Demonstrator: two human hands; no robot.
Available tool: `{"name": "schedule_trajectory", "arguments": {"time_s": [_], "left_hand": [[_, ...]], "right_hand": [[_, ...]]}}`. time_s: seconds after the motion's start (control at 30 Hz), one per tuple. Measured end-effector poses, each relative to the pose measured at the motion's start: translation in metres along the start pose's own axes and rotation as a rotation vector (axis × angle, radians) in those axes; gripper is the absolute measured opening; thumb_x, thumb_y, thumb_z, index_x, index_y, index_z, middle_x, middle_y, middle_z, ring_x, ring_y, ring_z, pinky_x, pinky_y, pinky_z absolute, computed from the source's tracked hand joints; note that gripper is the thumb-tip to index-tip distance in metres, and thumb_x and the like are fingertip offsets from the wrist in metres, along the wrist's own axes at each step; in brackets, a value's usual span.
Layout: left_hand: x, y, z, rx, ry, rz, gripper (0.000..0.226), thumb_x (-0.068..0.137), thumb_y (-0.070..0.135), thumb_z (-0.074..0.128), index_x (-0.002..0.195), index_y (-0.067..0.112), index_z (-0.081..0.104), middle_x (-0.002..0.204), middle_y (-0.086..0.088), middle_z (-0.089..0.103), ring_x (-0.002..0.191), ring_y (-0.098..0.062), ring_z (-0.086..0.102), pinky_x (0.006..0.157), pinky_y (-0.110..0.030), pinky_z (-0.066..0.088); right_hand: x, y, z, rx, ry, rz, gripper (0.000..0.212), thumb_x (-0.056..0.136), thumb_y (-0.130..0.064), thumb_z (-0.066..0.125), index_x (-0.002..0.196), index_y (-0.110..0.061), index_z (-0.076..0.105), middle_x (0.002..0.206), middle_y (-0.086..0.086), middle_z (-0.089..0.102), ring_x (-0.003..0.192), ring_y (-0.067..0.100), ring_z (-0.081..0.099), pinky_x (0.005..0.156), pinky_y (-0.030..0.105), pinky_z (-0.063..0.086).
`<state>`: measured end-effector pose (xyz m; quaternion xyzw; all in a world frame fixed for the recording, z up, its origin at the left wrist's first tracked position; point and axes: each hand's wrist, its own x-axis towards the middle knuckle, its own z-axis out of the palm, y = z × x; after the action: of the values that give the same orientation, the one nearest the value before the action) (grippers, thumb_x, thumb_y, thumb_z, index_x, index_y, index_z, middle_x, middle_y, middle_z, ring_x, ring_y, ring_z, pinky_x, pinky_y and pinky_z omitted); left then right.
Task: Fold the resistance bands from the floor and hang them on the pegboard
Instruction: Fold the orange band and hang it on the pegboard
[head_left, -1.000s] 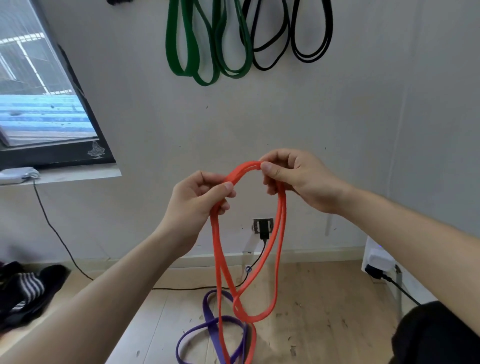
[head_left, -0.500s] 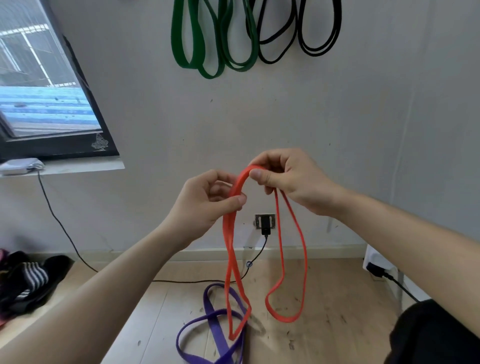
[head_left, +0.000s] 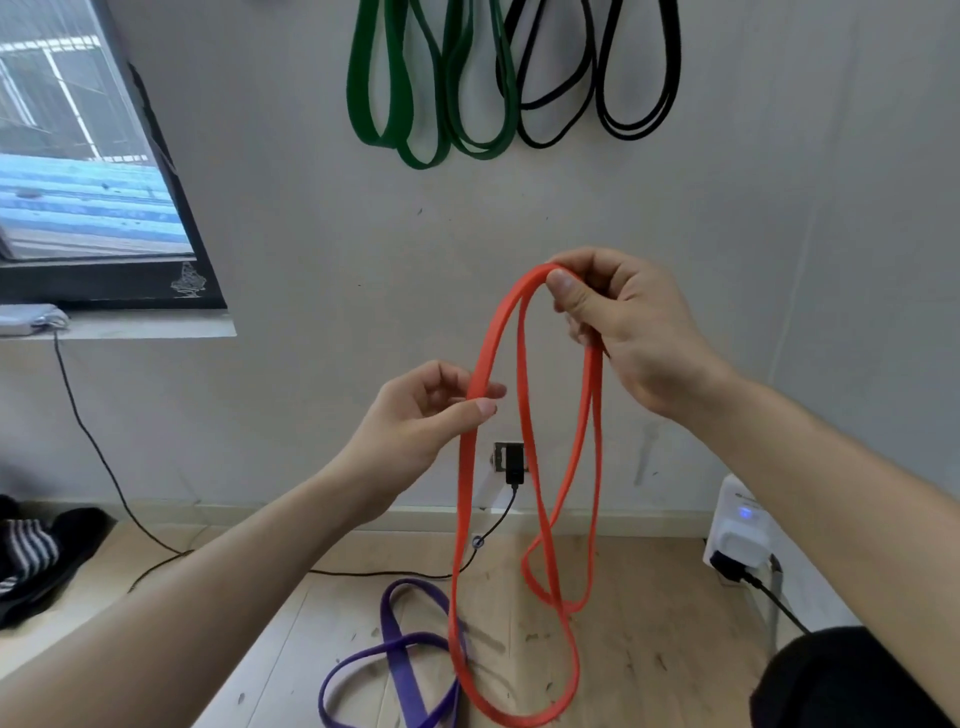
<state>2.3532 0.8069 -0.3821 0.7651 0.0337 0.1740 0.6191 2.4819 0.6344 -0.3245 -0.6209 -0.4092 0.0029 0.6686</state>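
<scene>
An orange resistance band (head_left: 464, 499) hangs in long doubled loops in front of me. My right hand (head_left: 631, 327) pinches its top bend, raised near the middle of the wall. Lower and to the left, my left hand (head_left: 431, 415) pinches one strand between thumb and fingers. The loops' bottoms dangle close to the wooden floor. A purple band (head_left: 395, 649) lies twisted on the floor below. Green bands (head_left: 431, 98) and black bands (head_left: 608, 88) hang on the wall above; their hooks are out of the frame.
A wall socket with a black plug (head_left: 511, 460) and its cable sit behind the orange band. A white device (head_left: 740, 525) stands at the right wall. Dark striped clothes (head_left: 36, 556) lie at the left. A window sill (head_left: 130, 325) juts out at the left.
My right hand has risen with the band's top bend, while my left hand has slid down one strand. The hands are farther apart and the loops hang longer.
</scene>
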Motion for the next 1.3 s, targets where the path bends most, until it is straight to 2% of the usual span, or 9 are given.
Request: {"name": "schedule_trajectory", "arguments": {"time_s": [0.13,0.37,0.5,0.6,0.7,0.83,1.0,1.17,1.3], "left_hand": [[0.002,0.001,0.015,-0.009,-0.041,0.037,0.03,0.094,0.013,0.069,0.123,0.017,0.065,0.115,0.002,0.077,0.109,-0.015,0.072,0.093,-0.027,0.057],[0.007,0.006,0.038,0.011,-0.059,0.051,0.022,0.1,0.016,0.061,0.121,0.02,0.068,0.108,0.002,0.078,0.104,-0.005,0.072,0.077,-0.014,0.055],[0.011,0.003,0.035,0.07,-0.035,0.057,0.02,0.103,0.021,0.056,0.115,0.021,0.072,0.11,0.005,0.076,0.1,-0.012,0.073,0.085,-0.025,0.059],[0.011,0.001,0.028,0.019,-0.019,0.05,0.021,0.104,0.017,0.054,0.114,0.019,0.072,0.1,-0.009,0.075,0.096,-0.023,0.073,0.09,-0.03,0.059],[0.009,0.0,0.019,-0.026,0.01,0.051,0.02,0.104,0.013,0.053,0.111,0.013,0.071,0.092,-0.024,0.068,0.092,-0.03,0.072,0.086,-0.028,0.06],[0.01,-0.002,0.01,-0.105,0.069,0.026,0.018,0.1,0.012,0.06,0.111,0.01,0.074,0.082,-0.009,0.064,0.081,-0.022,0.071,0.083,-0.028,0.059],[0.012,-0.002,-0.003,-0.116,0.18,0.042,0.02,0.095,0.008,0.068,0.113,0.012,0.075,0.08,-0.006,0.067,0.075,-0.02,0.069,0.082,-0.032,0.062],[0.012,0.005,-0.016,-0.16,0.281,0.086,0.017,0.094,0.004,0.068,0.108,0.011,0.074,0.082,-0.006,0.069,0.072,-0.019,0.067,0.08,-0.031,0.061],[0.013,0.008,-0.016,-0.193,0.277,0.072,0.016,0.094,0.005,0.068,0.106,0.011,0.076,0.08,-0.005,0.069,0.075,-0.022,0.063,0.08,-0.03,0.057]], "right_hand": [[-0.001,-0.005,0.0,-0.035,-0.073,-0.021,0.007,0.093,-0.016,0.064,0.094,-0.018,0.07,0.064,-0.009,0.061,0.055,0.003,0.048,0.056,0.024,0.04],[-0.004,-0.007,0.001,-0.078,-0.062,-0.042,0.007,0.094,-0.012,0.064,0.098,-0.01,0.069,0.067,-0.006,0.06,0.056,-0.001,0.051,0.057,0.022,0.041],[0.0,-0.003,-0.005,-0.08,0.0,-0.055,0.006,0.094,-0.015,0.064,0.094,-0.017,0.07,0.065,-0.011,0.06,0.055,0.0,0.051,0.056,0.02,0.041],[0.003,0.002,-0.012,-0.046,0.058,-0.047,0.008,0.094,-0.015,0.064,0.091,-0.02,0.07,0.065,-0.009,0.059,0.053,0.002,0.046,0.054,0.021,0.038],[0.008,0.009,-0.02,0.016,0.127,-0.022,0.008,0.094,-0.015,0.064,0.091,-0.019,0.07,0.065,-0.006,0.058,0.051,0.006,0.041,0.052,0.024,0.034],[0.014,0.018,-0.031,0.052,0.177,0.028,0.009,0.095,-0.012,0.063,0.091,-0.016,0.07,0.063,-0.006,0.057,0.05,0.009,0.039,0.052,0.024,0.032],[0.017,0.038,-0.042,0.05,0.187,0.103,0.011,0.096,-0.008,0.062,0.09,-0.013,0.069,0.063,-0.002,0.057,0.049,0.01,0.041,0.05,0.023,0.033],[0.014,0.06,-0.055,0.019,-0.026,0.238,0.004,0.093,-0.011,0.063,0.093,-0.011,0.068,0.069,-0.001,0.062,0.058,0.011,0.054,0.06,0.023,0.046],[0.003,0.07,-0.053,-0.059,-0.314,0.371,0.025,0.079,-0.016,0.073,0.102,-0.009,0.069,0.081,0.006,0.067,0.075,0.015,0.064,0.08,0.026,0.053]]}}
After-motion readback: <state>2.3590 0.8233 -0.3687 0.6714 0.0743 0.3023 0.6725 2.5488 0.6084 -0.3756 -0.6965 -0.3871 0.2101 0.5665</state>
